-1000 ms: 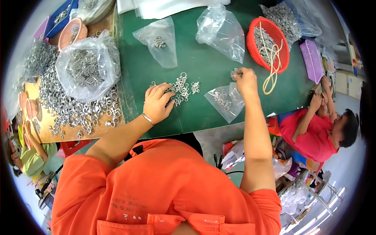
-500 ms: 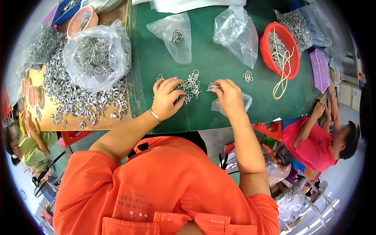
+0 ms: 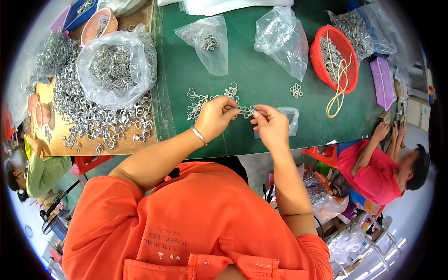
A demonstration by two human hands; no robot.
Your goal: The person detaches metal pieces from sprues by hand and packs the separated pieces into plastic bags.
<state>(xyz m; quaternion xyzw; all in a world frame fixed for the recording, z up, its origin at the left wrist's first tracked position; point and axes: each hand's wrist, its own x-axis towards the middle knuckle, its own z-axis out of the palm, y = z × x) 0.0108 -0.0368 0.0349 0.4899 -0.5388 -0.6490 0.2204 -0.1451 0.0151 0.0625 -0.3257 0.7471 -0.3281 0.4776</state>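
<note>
My left hand (image 3: 214, 117) and my right hand (image 3: 272, 127) are close together over the green table. Between their fingertips is a short row of small looped silver metal pieces (image 3: 246, 112), with both hands pinching it at its ends. Partly under my left hand and beyond it lies a loose pile of similar looped metal pieces (image 3: 197, 98). A clear plastic bag (image 3: 291, 122) lies flat behind my right hand. Farther right, a small cluster of looped metal pieces (image 3: 296, 90) rests by itself on the table.
On the left, a clear bag of metal pieces (image 3: 112, 65) stands among scattered metal rings (image 3: 112, 121). Clear bags (image 3: 203, 44) (image 3: 280, 42) lie at the back. A red basket (image 3: 313, 58) with a cream cord (image 3: 343, 77) stands right. People sit at both sides.
My left hand has moved right, away from the left part of the pile, to meet my right hand. The looped metal pieces are now held between both hands.
</note>
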